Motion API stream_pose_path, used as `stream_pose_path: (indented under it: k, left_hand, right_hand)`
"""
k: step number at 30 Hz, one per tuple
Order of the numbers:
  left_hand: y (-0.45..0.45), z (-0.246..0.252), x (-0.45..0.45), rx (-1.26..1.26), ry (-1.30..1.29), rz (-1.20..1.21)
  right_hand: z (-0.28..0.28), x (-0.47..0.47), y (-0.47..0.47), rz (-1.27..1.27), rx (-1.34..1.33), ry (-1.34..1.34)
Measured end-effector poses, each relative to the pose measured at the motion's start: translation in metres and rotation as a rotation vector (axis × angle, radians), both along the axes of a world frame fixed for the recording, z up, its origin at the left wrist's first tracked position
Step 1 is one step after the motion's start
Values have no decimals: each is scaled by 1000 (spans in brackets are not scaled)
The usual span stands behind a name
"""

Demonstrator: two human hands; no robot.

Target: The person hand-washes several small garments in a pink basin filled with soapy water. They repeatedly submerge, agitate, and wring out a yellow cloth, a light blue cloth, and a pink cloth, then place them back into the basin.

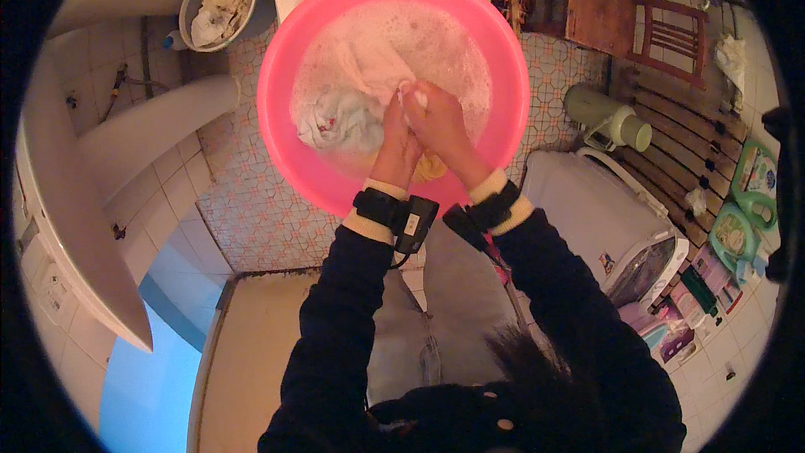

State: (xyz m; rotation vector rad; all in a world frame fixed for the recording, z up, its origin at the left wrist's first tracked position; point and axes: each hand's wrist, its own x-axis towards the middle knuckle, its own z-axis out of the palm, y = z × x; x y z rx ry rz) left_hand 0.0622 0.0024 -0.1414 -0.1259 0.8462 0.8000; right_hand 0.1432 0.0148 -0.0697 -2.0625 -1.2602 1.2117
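Observation:
Before me stands a large pink plastic basin (270, 88) of sudsy water. Over the water my left hand (397, 138) and my right hand (441, 118) come together near the basin's middle, both gripping a wet white cloth (374, 69). The rest of that cloth trails away into the suds. To the left of my hands a bunched pale cloth (339, 119) with small red marks lies partly in the water. A yellowish cloth (429, 167) shows below my wrists, near the basin's near side. Some fingertips are hidden in the folds.
A bucket (182, 9) with cloths stands at upper left, near a white pedestal sink (82, 264). A washing machine (585, 214) is close on the right, with a green thermos flask (594, 112) beyond it. A wooden chair (670, 38) stands at upper right. The floor is patterned tile.

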Motion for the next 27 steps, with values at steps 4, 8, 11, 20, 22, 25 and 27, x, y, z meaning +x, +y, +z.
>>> stream_pose_path:
  k: [4, 8, 11, 20, 22, 25, 27]
  left_hand:
    - [7, 15, 14, -120, -127, 114]
    - [9, 19, 9, -117, 34, 226]
    - [7, 9, 1, -106, 194, 176]
    - [13, 7, -3, -228, -20, 136]
    - [16, 12, -2, -175, -85, 111]
    - [22, 20, -2, -224, 3, 26]
    - [23, 27, -3, -150, -77, -53]
  right_hand:
    - [-27, 28, 20, -16, 70, -104]
    - [-46, 48, 24, -10, 224, -331]
    - [-61, 50, 15, 111, 398, -479]
    - [-65, 48, 7, -96, 244, 194]
    - [-43, 32, -6, -58, 270, 176]
    - [-2, 15, -29, -6, 112, 102]
    - [18, 7, -38, 8, 117, 113]
